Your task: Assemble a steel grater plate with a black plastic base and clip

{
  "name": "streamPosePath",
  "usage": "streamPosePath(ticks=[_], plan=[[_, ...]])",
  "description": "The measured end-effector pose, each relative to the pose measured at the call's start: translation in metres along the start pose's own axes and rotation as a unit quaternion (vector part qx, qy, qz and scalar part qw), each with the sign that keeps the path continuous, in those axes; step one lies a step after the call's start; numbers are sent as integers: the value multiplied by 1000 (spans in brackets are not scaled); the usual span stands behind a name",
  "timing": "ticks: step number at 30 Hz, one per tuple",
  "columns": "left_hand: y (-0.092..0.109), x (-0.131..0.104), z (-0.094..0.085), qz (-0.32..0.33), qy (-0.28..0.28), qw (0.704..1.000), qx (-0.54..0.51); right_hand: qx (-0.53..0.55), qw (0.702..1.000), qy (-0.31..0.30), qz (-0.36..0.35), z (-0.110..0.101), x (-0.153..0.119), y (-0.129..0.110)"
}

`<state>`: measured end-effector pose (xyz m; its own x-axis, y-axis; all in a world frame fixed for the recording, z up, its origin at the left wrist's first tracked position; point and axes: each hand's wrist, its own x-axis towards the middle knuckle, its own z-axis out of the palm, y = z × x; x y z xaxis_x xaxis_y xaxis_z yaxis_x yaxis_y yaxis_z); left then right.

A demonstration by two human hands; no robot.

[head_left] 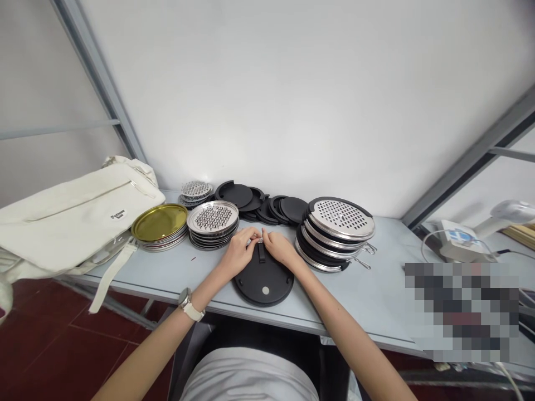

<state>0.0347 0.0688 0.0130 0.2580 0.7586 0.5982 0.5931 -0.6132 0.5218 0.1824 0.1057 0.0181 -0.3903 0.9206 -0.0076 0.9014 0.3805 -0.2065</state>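
Observation:
A round black plate [263, 281] with a pale round spot and a short black strap [262, 253] lies near the table's front edge. At its far edge, my left hand [242, 248] and my right hand [276, 246] meet, fingers pinched together around a small shiny metal piece [260, 240], mostly hidden. Right of them is a tall stack of metal grater discs and black rings [340, 220], with wire loops [363, 263] sticking out. To the left stand a stack of grater discs [213, 217] and a stack topped by a gold disc [160, 223].
Behind my hands, black round parts [295, 210] lie along the wall, with small grater discs [196, 189] at their left. A cream bag [75, 217] lies at the far left, its strap hanging over the edge. At the right are a white box [463, 242] and a blurred-out area.

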Motion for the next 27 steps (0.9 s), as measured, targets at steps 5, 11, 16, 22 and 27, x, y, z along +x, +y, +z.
streamPosePath(ticks=[5, 11, 16, 22, 27], plan=[[3, 1, -1, 8, -12, 1000, 10, 1, 1000, -5, -4, -5, -3, -2], [4, 1, -2, 5, -9, 1000, 16, 7, 1000, -7, -1, -6, -3, -3], [1, 0, -1, -11, 3, 1000, 24, 17, 1000, -3, 15, -3, -1, -2], [-1, 0, 0, -18, -6, 999, 33, 25, 999, 1, 22, 0, 0, -2], [1, -1, -1, -17, -13, 999, 34, 28, 999, 0, 19, -1, 0, -2]])
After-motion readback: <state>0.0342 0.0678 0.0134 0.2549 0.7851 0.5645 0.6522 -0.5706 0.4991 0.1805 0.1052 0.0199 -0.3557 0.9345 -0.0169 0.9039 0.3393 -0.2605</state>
